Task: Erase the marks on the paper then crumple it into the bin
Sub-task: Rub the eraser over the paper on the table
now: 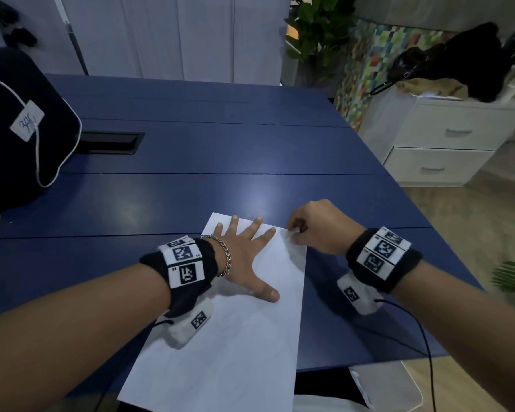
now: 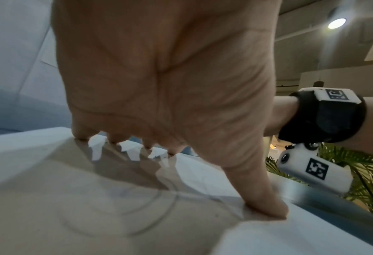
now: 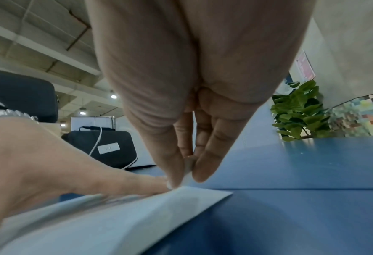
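A white sheet of paper lies on the blue table, its near end hanging over the front edge. My left hand presses flat on its upper half with fingers spread straight. Faint pencil curves show on the paper beneath the left hand. My right hand pinches a small white eraser at the sheet's far right corner. In the right wrist view the eraser sits between thumb and fingertips, touching the paper edge. No bin is in view.
A dark bag with a white cord and label sits at the table's left. A black cable slot is set in the tabletop. White drawers and a plant stand beyond the right edge. Wrist cables trail off the front edge.
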A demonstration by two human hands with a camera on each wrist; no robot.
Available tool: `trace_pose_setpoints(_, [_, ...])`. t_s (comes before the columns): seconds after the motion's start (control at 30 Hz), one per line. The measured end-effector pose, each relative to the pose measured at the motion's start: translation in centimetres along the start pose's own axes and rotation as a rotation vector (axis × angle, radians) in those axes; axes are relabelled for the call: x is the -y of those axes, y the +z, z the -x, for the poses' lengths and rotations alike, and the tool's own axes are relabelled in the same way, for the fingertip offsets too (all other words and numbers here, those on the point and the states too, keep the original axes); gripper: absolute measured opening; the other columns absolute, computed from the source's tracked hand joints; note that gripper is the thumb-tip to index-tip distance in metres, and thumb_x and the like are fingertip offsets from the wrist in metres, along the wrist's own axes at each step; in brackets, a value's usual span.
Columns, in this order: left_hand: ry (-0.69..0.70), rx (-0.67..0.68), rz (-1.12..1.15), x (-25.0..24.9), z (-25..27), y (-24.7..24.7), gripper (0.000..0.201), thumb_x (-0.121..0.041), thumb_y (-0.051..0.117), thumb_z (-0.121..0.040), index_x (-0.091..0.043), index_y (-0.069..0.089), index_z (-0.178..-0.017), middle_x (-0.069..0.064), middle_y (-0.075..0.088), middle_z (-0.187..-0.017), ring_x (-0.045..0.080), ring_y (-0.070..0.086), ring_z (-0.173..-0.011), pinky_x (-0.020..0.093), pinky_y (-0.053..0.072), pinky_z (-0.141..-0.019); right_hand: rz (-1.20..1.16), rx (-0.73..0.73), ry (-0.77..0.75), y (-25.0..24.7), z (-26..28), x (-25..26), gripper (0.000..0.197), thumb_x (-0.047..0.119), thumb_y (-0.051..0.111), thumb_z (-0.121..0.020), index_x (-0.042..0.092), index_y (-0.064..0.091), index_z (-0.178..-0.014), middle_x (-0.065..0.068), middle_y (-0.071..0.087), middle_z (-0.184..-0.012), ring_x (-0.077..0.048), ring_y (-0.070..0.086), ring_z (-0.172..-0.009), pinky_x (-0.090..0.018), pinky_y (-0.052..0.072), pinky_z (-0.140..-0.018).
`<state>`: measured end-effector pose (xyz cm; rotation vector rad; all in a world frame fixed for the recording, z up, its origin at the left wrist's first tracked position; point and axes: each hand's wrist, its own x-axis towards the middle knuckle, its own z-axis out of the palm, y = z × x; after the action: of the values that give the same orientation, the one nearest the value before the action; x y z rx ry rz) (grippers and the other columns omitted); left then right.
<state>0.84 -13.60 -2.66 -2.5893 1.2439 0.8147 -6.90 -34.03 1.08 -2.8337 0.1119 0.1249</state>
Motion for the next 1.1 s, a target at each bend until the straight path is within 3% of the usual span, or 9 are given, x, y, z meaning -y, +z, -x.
trace_pose_setpoints(0.2, [-0.037,0.018,0.019,0.2,-0.2,0.4,0.152,-0.109,0.055,-0.046,-0.052,-0.033,-0.156,-0.019,-0.044,-0.164,0.038,-0.039,-0.154,0.070,-0.012,-0.123,0.022,0.091,-0.104,1.3,1.5,2.2,0.011,0.016,0.069,-0.085,0.019,0.077,-0.093,0.006,0.071,-0.082,-0.013,0.065,-0.075,-0.031,0.056,-0.068])
trace_pose_setpoints(0.27, [-0.044,0.010,0.016,0.1,-0.2,0.4,0.153,-0.110,0.053,-0.042,-0.052,-0.033,-0.155,-0.020,-0.044,-0.164,0.039,-0.038,-0.154,0.070,-0.012,-0.123,0.041,0.123,-0.108,0.7,1.4,2.1,0.013,0.016,0.070,-0.084,0.020,0.077,-0.095,0.007,0.072,-0.085,-0.013,0.066,-0.077,-0.029,0.057,-0.069])
trace_pose_setpoints(0.4, [-0.041,-0.004,0.008,0.1,-0.2,0.5,0.155,-0.112,0.051,-0.041,-0.051,-0.033,-0.156,-0.019,-0.043,-0.165,0.040,-0.036,-0.155,0.071,-0.011,-0.123,0.076,0.029,0.004,0.0,-0.1,0.6,0.017,0.017,0.069,-0.086,0.019,0.078,-0.100,0.010,0.066,-0.084,-0.017,0.064,-0.081,-0.027,0.047,-0.068])
trace_pose_setpoints(0.47, [-0.035,-0.006,0.009,0.2,-0.3,0.6,0.154,-0.112,0.050,-0.040,-0.052,-0.034,-0.155,-0.019,-0.043,-0.164,0.041,-0.036,-0.154,0.072,-0.012,-0.123,0.057,0.027,-0.034,0.6,0.4,1.6,0.014,0.017,0.066,-0.085,0.019,0.076,-0.094,0.010,0.066,-0.078,-0.014,0.062,-0.073,-0.023,0.045,-0.064])
trace_pose_setpoints(0.57, [-0.027,-0.011,0.013,0.3,-0.4,0.8,0.153,-0.113,0.049,-0.038,-0.055,-0.035,-0.153,-0.019,-0.044,-0.164,0.042,-0.037,-0.154,0.073,-0.013,-0.122,0.030,0.153,-0.159,1.3,2.1,3.8,0.013,0.013,0.066,-0.082,0.022,0.073,-0.089,0.016,0.057,-0.067,-0.003,0.053,-0.059,-0.012,0.038,-0.055])
trace_pose_setpoints(0.73, [-0.034,-0.010,0.025,0.2,-0.3,0.7,0.153,-0.112,0.051,-0.039,-0.055,-0.035,-0.153,-0.020,-0.044,-0.164,0.041,-0.037,-0.154,0.071,-0.015,-0.122,0.067,0.035,-0.044,0.3,-0.1,1.8,0.017,0.014,0.065,-0.085,0.018,0.078,-0.097,0.008,0.068,-0.082,-0.018,0.067,-0.080,-0.024,0.048,-0.065])
trace_pose_setpoints(0.83, [-0.031,-0.011,0.026,0.1,-0.3,0.8,0.153,-0.112,0.052,-0.039,-0.056,-0.035,-0.152,-0.019,-0.044,-0.164,0.041,-0.037,-0.154,0.073,-0.014,-0.122,0.033,0.100,-0.103,0.7,0.9,3.1,0.021,0.014,0.070,-0.083,0.020,0.079,-0.100,0.011,0.071,-0.082,-0.007,0.065,-0.073,-0.019,0.052,-0.067])
trace_pose_setpoints(0.93, [-0.033,-0.012,0.011,0.2,-0.3,0.7,0.154,-0.113,0.050,-0.038,-0.055,-0.036,-0.152,-0.019,-0.044,-0.164,0.042,-0.037,-0.153,0.073,-0.013,-0.122,0.013,0.193,-0.126,0.5,1.7,3.7,0.021,0.014,0.072,-0.082,0.024,0.080,-0.099,0.016,0.067,-0.079,0.000,0.061,-0.070,-0.010,0.046,-0.064])
trace_pose_setpoints(1.1, [-0.049,0.005,0.000,-0.2,0.0,0.6,0.153,-0.113,0.049,-0.041,-0.053,-0.037,-0.153,-0.019,-0.045,-0.163,0.042,-0.036,-0.154,0.071,-0.013,-0.122,0.029,-0.017,-0.002,0.7,-0.3,1.8,0.020,0.013,0.064,-0.084,0.017,0.079,-0.097,0.010,0.067,-0.081,-0.017,0.068,-0.081,-0.016,0.041,-0.062])
